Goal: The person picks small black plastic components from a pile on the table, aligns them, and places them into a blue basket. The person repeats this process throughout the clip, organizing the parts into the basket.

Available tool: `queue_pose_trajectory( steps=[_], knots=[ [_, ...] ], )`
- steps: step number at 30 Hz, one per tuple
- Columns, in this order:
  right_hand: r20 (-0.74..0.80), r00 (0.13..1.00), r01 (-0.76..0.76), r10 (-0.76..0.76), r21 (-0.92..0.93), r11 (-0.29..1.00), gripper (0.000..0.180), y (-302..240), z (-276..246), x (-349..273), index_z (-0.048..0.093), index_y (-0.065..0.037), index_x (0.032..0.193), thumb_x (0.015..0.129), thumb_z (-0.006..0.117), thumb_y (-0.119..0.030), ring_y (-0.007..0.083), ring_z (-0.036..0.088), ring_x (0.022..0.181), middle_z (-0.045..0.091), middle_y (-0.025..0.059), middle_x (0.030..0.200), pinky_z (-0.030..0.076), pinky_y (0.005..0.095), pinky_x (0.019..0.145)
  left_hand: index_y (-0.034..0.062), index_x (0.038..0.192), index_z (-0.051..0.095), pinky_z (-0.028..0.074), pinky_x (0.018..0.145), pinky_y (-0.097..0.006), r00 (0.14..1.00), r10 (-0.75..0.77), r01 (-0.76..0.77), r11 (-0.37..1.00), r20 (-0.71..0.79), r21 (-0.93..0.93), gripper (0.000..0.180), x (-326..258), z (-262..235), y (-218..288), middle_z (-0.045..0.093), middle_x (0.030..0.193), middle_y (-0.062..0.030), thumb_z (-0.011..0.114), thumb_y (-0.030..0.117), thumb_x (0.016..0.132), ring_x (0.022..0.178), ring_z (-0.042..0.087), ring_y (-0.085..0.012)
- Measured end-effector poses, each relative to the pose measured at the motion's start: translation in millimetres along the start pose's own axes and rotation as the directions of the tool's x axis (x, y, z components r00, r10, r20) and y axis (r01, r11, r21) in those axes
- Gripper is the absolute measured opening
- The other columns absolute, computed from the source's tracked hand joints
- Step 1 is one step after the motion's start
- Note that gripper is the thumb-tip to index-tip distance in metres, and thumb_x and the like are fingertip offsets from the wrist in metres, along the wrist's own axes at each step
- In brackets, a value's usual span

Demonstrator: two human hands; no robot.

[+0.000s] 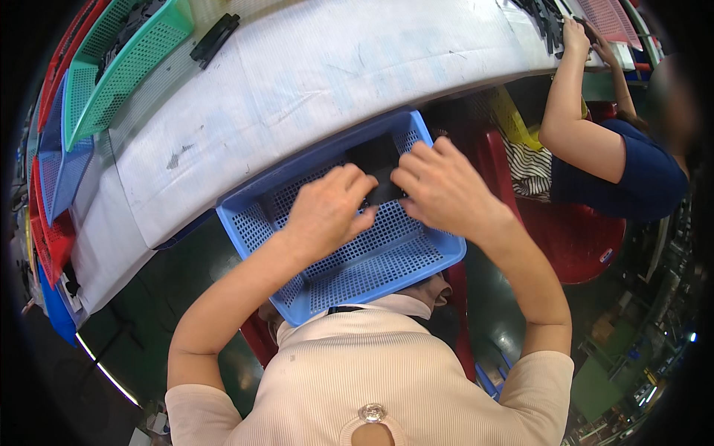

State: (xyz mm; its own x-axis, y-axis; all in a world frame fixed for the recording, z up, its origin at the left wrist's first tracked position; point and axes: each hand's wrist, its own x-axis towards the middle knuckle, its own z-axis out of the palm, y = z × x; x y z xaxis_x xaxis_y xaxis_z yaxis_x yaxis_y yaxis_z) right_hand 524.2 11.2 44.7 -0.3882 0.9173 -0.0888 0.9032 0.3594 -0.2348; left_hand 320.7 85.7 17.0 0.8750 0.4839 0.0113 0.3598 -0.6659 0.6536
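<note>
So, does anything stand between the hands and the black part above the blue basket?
Nothing visible does: the black part lies between the fingertips of the left hand and right hand. The blue basket has its walls around them, not between. Whether either hand grips the part is unclear.

I see a white-covered table (297, 82) across the top, dark green floor (497, 297) below, red chair (573, 249) right, small bright light (692, 337) at right rim; clutter (654, 357) there too small to tell.
</note>
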Motion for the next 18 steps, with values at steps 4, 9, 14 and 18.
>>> queue_pose_trajectory(
  steps=[4, 9, 14, 18],
  knots=[
    [-0.003, 0.995, -0.098, 0.098, -0.046, 0.994, 0.028, -10, 19, -18, 0.064, -0.008, 0.094, 0.072, 0.076, -0.022, 0.0203, 0.053, 0.093, 0.058, 0.0033, 0.093, 0.04, 0.0347, 0.081, 0.003, 0.103, 0.061, 0.055, 0.073, -0.038, 0.996, -0.053, 0.055, 0.998, 0.075, -0.028, 0.034, -15, 44, -1, 0.058, 0.097, -0.009, 0.073, 0.018, 0.075, 0.091, 0.062, -0.0272],
    [-0.219, 0.939, -0.25, 0.267, 0.104, 0.963, 0.032, -11, 3, -27, 0.064, -0.009, 0.102, 0.073, 0.076, -0.015, 0.0203, 0.055, 0.093, 0.059, 0.0031, 0.1, 0.041, 0.0341, 0.077, 0.0016, 0.103, 0.06, 0.054, 0.071, -0.038, 0.998, -0.048, 0.043, 0.994, 0.045, 0.103, 0.034, -23, 83, -6, 0.057, 0.094, -0.0091, 0.072, 0.017, 0.075, 0.089, 0.06, -0.0268],
    [-0.269, 0.897, -0.324, 0.351, 0.142, 0.935, 0.035, -16, 5, -40, 0.064, -0.009, 0.107, 0.073, 0.075, -0.011, 0.021, 0.056, 0.09, 0.06, 0.0035, 0.101, 0.043, 0.0341, 0.073, 0.0021, 0.103, 0.06, 0.054, 0.07, -0.036, 0.996, -0.048, 0.061, 0.982, -0.075, 0.176, 0.034, -27, 102, -6, 0.057, 0.094, -0.0088, 0.073, 0.016, 0.074, 0.085, 0.06, -0.0245],
    [-0.303, 0.87, -0.342, 0.389, 0.198, 0.919, 0.035, -18, 12, -44, 0.064, -0.008, 0.106, 0.073, 0.075, -0.009, 0.0217, 0.056, 0.089, 0.06, 0.0038, 0.101, 0.043, 0.0345, 0.071, 0.0026, 0.105, 0.06, 0.054, 0.069, -0.034, 0.988, -0.022, 0.049, 0.983, -0.152, 0.178, 0.036, -23, 104, -8, 0.058, 0.094, -0.008, 0.073, 0.017, 0.074, 0.081, 0.06, -0.0235]
  ],
)
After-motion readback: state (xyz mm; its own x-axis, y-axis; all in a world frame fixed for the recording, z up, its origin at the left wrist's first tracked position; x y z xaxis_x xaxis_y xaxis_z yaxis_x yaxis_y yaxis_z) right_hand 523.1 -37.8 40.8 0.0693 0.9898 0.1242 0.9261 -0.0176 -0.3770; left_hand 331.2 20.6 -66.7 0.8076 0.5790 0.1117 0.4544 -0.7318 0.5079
